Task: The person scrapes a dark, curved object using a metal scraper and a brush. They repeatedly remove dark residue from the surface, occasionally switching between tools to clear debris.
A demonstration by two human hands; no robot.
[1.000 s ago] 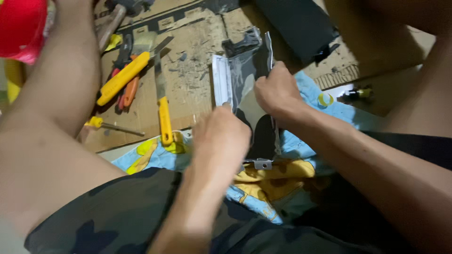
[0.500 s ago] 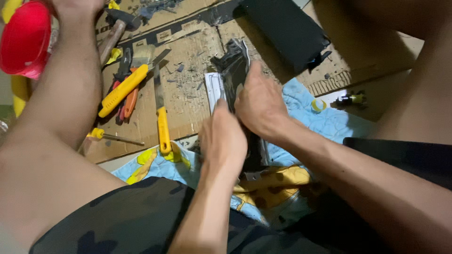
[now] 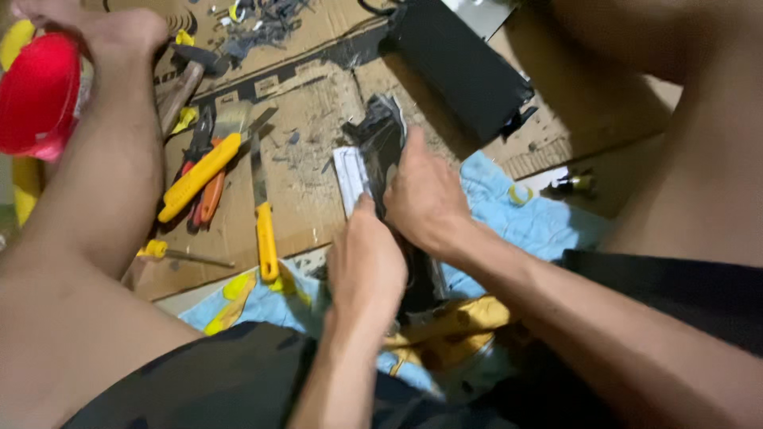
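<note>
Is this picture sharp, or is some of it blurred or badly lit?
Head view: warm, dim light; the left hand and right hand look soft with blur on the dark part they grip, the yellow utility knife on the cardboard reads clearer, and the wide lens stretches the knees at the edges.

Both hands hide the dark part's [image 3: 385,147] lower end.

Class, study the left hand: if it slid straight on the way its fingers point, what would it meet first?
The left hand points up-frame; it would probably first meet the white strip beside the black part, though depth is unclear.
</note>
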